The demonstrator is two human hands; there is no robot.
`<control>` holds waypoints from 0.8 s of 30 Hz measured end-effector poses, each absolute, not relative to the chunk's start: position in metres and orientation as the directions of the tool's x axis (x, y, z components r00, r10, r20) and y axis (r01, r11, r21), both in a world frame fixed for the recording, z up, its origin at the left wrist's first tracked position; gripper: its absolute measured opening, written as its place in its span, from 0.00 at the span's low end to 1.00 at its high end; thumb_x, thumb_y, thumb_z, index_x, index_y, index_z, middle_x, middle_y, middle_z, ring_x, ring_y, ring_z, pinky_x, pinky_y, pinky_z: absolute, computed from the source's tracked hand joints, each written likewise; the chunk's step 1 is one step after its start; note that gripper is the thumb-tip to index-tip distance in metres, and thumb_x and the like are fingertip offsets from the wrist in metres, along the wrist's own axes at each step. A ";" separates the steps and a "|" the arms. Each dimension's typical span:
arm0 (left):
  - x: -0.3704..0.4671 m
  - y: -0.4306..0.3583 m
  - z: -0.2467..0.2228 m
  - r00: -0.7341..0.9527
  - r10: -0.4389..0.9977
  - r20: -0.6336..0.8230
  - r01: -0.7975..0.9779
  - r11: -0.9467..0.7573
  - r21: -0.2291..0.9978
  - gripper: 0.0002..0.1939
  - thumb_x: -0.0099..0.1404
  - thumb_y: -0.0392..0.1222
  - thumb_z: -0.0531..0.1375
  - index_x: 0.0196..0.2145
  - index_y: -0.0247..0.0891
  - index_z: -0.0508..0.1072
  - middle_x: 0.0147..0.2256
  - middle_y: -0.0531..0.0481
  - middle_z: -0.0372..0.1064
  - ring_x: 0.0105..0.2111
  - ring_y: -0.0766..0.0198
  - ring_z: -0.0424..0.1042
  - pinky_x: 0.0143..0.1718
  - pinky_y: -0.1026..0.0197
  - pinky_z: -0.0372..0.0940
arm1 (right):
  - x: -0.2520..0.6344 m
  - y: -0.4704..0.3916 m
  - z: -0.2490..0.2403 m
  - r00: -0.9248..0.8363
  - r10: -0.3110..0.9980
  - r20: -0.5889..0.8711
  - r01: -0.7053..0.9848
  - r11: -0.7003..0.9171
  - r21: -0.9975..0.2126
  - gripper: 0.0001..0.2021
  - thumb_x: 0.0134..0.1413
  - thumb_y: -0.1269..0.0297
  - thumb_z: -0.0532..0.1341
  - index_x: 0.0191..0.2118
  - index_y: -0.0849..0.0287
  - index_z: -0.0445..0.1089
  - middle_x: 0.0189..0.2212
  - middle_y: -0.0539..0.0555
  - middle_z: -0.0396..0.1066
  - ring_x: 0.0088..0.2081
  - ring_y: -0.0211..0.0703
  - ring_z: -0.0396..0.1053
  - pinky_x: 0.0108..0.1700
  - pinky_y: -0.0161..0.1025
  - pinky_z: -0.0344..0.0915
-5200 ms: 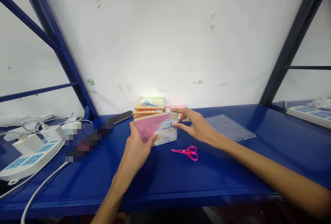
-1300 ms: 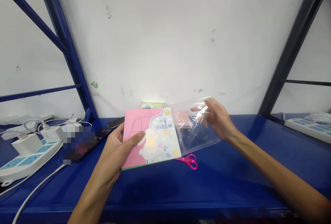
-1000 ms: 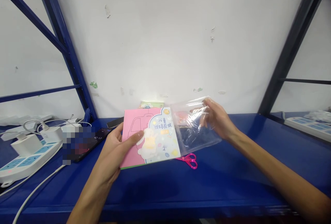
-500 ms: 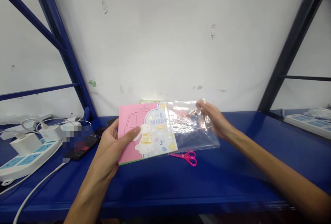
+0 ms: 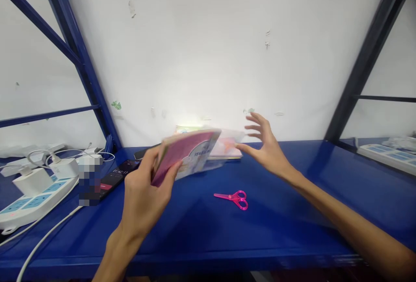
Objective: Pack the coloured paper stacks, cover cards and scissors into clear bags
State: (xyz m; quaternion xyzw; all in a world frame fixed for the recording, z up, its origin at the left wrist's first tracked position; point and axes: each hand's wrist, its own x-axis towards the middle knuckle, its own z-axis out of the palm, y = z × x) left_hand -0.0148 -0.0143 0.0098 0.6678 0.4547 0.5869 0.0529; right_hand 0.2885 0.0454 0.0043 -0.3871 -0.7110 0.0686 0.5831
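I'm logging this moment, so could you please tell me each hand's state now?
Left hand: closed, holding the pink booklet.
Right hand: open, gripping nothing.

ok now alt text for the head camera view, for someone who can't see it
A person's left hand grips a tilted, motion-blurred pink booklet, with blurry clear plastic at its right end, above a blue table; the right hand is open beside it. Pink scissors lie on the table, with a phone and white power strip to the left.
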 end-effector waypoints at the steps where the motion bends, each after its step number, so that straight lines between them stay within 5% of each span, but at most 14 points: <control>1: -0.016 -0.013 0.006 -0.031 0.593 0.805 0.620 -0.620 0.481 0.15 0.63 0.42 0.67 0.48 0.48 0.76 0.39 0.52 0.81 0.37 0.55 0.81 0.41 0.61 0.74 | 0.288 0.044 0.004 -0.065 0.563 0.824 0.548 0.710 -0.442 0.45 0.52 0.51 0.73 0.71 0.44 0.50 0.68 0.60 0.56 0.62 0.58 0.63 0.59 0.58 0.65; 4: -0.020 -0.009 0.000 0.241 0.424 0.873 0.650 -0.739 0.179 0.20 0.65 0.31 0.61 0.51 0.50 0.77 0.44 0.53 0.82 0.42 0.57 0.81 0.47 0.61 0.71 | 0.284 0.040 0.000 -0.311 0.462 0.830 0.639 0.748 -0.177 0.36 0.55 0.53 0.71 0.67 0.45 0.60 0.65 0.59 0.62 0.65 0.58 0.59 0.64 0.59 0.59; 7: -0.018 -0.008 -0.002 0.433 0.346 0.833 0.586 -0.810 0.032 0.27 0.65 0.25 0.56 0.56 0.49 0.75 0.47 0.51 0.81 0.45 0.57 0.80 0.49 0.59 0.70 | 0.276 0.037 -0.006 -0.475 0.407 0.780 0.586 0.807 -0.064 0.21 0.62 0.58 0.67 0.59 0.47 0.70 0.56 0.56 0.74 0.58 0.54 0.68 0.59 0.56 0.63; 10: -0.013 -0.010 -0.002 0.520 0.290 0.804 0.588 -0.804 -0.090 0.28 0.65 0.24 0.55 0.57 0.48 0.74 0.49 0.49 0.80 0.49 0.54 0.78 0.52 0.55 0.69 | 0.267 0.034 -0.014 -0.512 0.383 0.769 0.521 0.850 -0.078 0.12 0.66 0.64 0.63 0.53 0.49 0.74 0.45 0.53 0.80 0.48 0.50 0.74 0.55 0.55 0.65; 13: -0.007 -0.011 -0.003 0.427 0.255 0.868 0.674 -0.729 -0.118 0.29 0.64 0.26 0.60 0.58 0.52 0.72 0.52 0.47 0.78 0.54 0.50 0.73 0.58 0.48 0.66 | 0.260 0.030 -0.019 -0.409 0.436 0.802 0.504 0.840 -0.200 0.07 0.64 0.61 0.65 0.46 0.48 0.78 0.38 0.52 0.81 0.41 0.51 0.76 0.53 0.57 0.66; 16: -0.005 -0.009 -0.002 0.169 0.206 0.964 0.760 -0.650 0.006 0.37 0.61 0.32 0.68 0.64 0.55 0.65 0.61 0.43 0.67 0.62 0.44 0.64 0.63 0.41 0.59 | 0.255 0.023 -0.016 -0.200 0.577 0.792 0.493 0.758 -0.427 0.06 0.58 0.54 0.69 0.39 0.47 0.81 0.35 0.52 0.81 0.41 0.55 0.75 0.47 0.57 0.69; 18: -0.003 -0.008 -0.001 -0.020 0.259 0.966 0.721 -0.665 0.194 0.45 0.58 0.38 0.72 0.68 0.53 0.58 0.65 0.41 0.60 0.64 0.44 0.60 0.63 0.41 0.59 | 0.253 0.020 -0.012 -0.102 0.690 0.717 0.411 0.686 -0.601 0.08 0.56 0.52 0.70 0.39 0.46 0.81 0.37 0.52 0.81 0.42 0.55 0.75 0.45 0.55 0.71; 21: 0.000 -0.006 0.000 -0.172 0.592 0.787 0.461 -0.658 0.596 0.49 0.59 0.46 0.72 0.70 0.50 0.52 0.64 0.39 0.61 0.63 0.46 0.63 0.61 0.45 0.64 | 0.252 0.020 -0.009 -0.054 0.807 0.589 0.182 0.588 -0.789 0.11 0.56 0.53 0.70 0.43 0.47 0.81 0.42 0.53 0.81 0.44 0.53 0.77 0.46 0.52 0.73; 24: 0.005 -0.003 0.001 -0.003 0.864 0.503 0.144 -0.497 0.856 0.35 0.62 0.49 0.69 0.63 0.44 0.65 0.57 0.41 0.72 0.58 0.49 0.71 0.58 0.49 0.67 | 0.250 0.025 -0.012 -0.063 0.846 0.530 -0.026 0.530 -0.848 0.14 0.55 0.53 0.71 0.46 0.50 0.79 0.47 0.54 0.80 0.48 0.52 0.76 0.51 0.51 0.73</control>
